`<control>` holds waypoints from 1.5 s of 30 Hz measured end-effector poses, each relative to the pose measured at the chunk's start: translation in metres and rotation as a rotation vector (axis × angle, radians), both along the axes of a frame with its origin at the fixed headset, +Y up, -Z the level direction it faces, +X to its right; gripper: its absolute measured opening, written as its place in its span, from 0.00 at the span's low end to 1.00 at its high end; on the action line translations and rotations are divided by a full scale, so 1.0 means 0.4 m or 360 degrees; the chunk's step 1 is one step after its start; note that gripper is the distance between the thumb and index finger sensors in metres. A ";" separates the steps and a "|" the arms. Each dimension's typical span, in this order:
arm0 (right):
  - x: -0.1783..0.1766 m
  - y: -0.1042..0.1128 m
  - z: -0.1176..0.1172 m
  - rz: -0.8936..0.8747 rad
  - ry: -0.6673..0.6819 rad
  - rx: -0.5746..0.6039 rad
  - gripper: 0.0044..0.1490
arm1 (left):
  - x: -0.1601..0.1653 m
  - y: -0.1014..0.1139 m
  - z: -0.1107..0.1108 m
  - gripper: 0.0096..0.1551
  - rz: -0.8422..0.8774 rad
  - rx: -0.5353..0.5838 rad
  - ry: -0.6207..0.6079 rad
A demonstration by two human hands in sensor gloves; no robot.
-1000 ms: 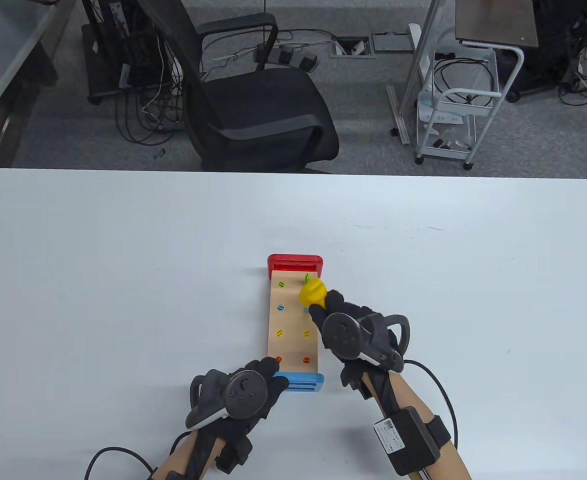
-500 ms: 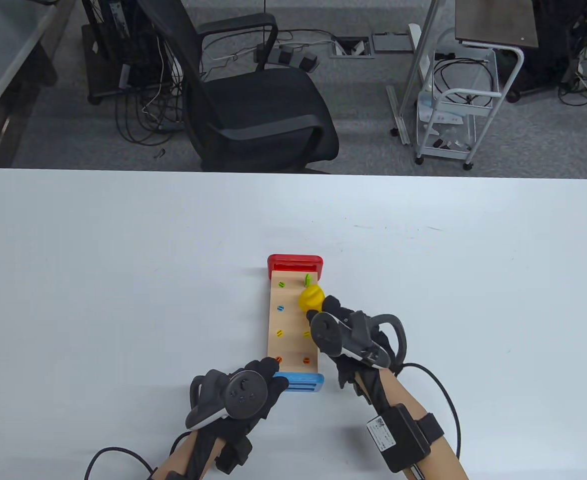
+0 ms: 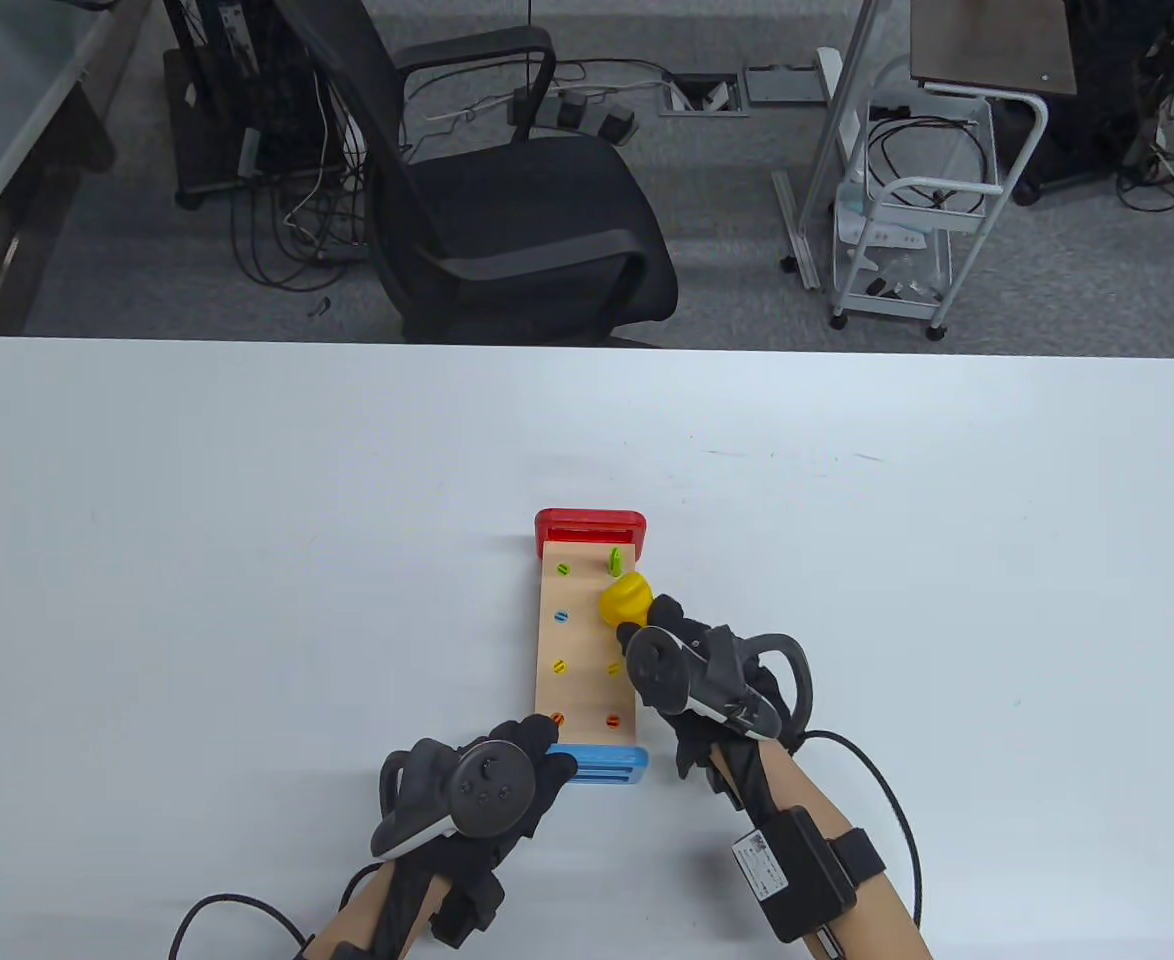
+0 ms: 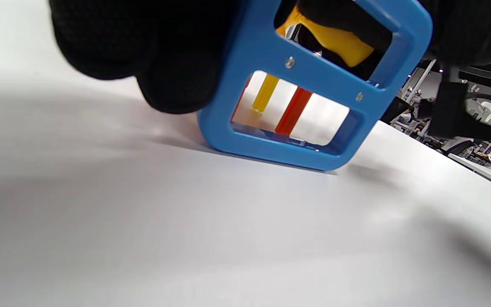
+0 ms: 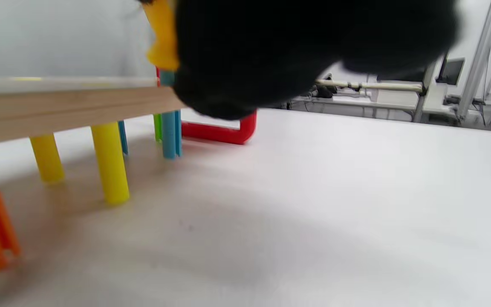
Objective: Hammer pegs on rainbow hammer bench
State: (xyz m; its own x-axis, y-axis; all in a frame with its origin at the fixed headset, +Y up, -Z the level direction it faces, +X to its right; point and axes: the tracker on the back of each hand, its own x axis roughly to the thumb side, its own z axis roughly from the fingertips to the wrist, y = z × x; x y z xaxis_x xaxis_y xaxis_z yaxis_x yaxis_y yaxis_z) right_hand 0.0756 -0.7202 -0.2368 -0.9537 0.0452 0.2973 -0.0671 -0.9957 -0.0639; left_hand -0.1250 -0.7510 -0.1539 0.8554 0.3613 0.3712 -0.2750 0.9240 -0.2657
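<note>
The hammer bench point(image 3: 587, 640) is a wooden board with a red end far and a blue end point(image 3: 607, 765) near. Most coloured pegs sit flush; a green peg point(image 3: 615, 558) at the far right stands proud. My right hand point(image 3: 662, 640) grips a yellow hammer point(image 3: 626, 600) whose head sits low over the right row, over the blue peg. In the right wrist view the pegs point(image 5: 109, 168) reach down under the board point(image 5: 66, 106). My left hand point(image 3: 537, 755) holds the bench's blue end point(image 4: 313, 85).
The bench lies on a white table point(image 3: 247, 520). A black office chair point(image 3: 517, 200) and a white cart point(image 3: 907, 220) stand beyond the table's far edge.
My right hand has dropped and drawn back toward me, bringing the yellow hammer head down from beside the green peg to the board. The left hand has not moved.
</note>
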 end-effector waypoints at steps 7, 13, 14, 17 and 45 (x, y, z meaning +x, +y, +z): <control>0.020 0.104 0.024 -0.0243 0.0026 0.0156 0.40 | -0.001 -0.001 -0.001 0.40 0.0004 -0.0005 -0.0002; -0.007 -0.036 -0.016 0.0185 -0.0048 -0.0296 0.40 | 0.000 -0.001 -0.001 0.40 0.0003 -0.0004 -0.0002; -0.004 -0.028 0.004 0.0091 -0.0024 -0.0082 0.40 | 0.000 -0.001 0.000 0.40 0.0001 -0.0003 0.0000; -0.011 0.025 0.000 0.0110 0.0007 -0.0175 0.40 | -0.001 -0.001 -0.001 0.40 0.0005 -0.0005 -0.0002; 0.003 0.097 -0.084 -0.0324 -0.0118 0.0139 0.40 | -0.002 -0.001 -0.001 0.40 0.0001 -0.0011 -0.0005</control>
State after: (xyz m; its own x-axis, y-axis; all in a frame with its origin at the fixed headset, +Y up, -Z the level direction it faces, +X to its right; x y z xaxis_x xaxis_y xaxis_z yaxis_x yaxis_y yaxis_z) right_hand 0.0767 -0.6813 -0.2703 -0.9469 0.2160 0.2380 -0.2578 -0.9527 -0.1611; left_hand -0.1257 -0.7515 -0.1545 0.8539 0.3643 0.3716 -0.2745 0.9220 -0.2731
